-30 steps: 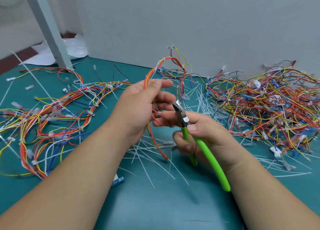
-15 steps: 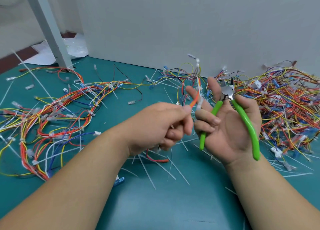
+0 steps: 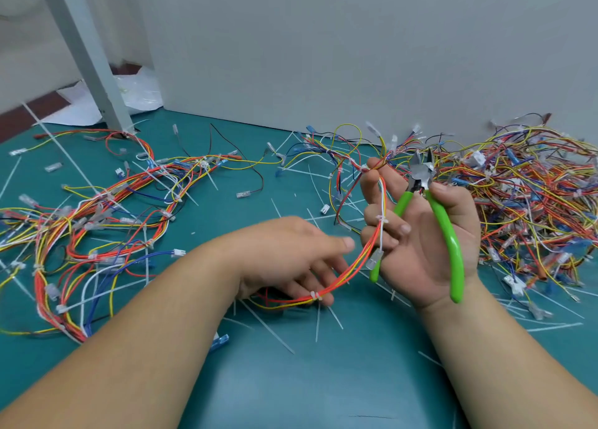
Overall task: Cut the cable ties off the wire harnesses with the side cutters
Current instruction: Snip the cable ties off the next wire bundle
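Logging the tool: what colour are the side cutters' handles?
Bright green, on the metal-headed side cutters in the right hand; head view shows it best.

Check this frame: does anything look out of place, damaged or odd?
Nothing looks damaged. Cut cable ties litter the mat, as expected; oddly, the right hand holds both the side cutters and the wire harness.
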Available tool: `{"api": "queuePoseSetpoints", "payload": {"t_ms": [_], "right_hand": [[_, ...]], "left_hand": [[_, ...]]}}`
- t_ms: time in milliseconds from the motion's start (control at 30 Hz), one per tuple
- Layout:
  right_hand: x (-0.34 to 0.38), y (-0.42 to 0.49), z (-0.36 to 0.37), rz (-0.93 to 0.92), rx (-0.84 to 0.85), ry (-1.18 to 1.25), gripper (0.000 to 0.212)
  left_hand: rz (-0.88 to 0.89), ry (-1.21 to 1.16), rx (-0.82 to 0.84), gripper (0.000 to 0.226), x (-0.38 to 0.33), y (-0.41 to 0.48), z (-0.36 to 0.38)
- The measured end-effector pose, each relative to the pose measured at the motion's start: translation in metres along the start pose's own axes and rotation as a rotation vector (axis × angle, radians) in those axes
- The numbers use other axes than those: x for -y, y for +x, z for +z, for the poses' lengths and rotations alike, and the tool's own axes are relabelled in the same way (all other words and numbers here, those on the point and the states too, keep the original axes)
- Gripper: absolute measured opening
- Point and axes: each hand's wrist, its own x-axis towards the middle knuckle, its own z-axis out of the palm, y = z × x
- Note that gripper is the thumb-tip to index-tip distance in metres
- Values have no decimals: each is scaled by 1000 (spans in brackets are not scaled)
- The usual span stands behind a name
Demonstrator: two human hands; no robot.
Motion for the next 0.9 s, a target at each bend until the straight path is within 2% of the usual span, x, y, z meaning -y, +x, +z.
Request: {"api": "queuePoseSetpoints", "payload": {"t_ms": [100,167,267,333,433,467,533,567,600,667,767,900], "right_hand": [[0,0,6,-17,-37,-63,71],[-4,0,11,-24,-43,-117,76],[-13,1,16,-25,-52,-232,94],[-20,1,18,-8,-66,-331,90],[-27,0,21,23,-63,-422,81],[-27,0,21,21,-59,-429,81],[-24,-1,22,1,-52,-402,84],[-20,-2,22,-10,-44,-372,89],[-17,-2,22,-16,-29,-335,94],[-10,-2,20,-8,10,-248,97],[-6,-3,16,15,34,-116,89],[-5,-1,11,-11,27,-53,74]], "left_hand": [[-2,-304,-280,42,-3,5,-9],[59,-493,-396,47,-4,8,-13],[111,-568,-434,57,-5,10,-15],[147,-532,-402,57,-5,10,-14],[198,-402,-405,44,-4,10,-13],[224,-352,-473,39,-4,10,-13],[302,-188,-718,22,-1,11,-17],[343,-8,-854,17,1,11,-20],[355,204,-917,19,2,10,-21],[305,477,-846,35,5,9,-19],[141,532,-709,57,7,11,-4],[2,707,-741,55,9,16,5]]}}
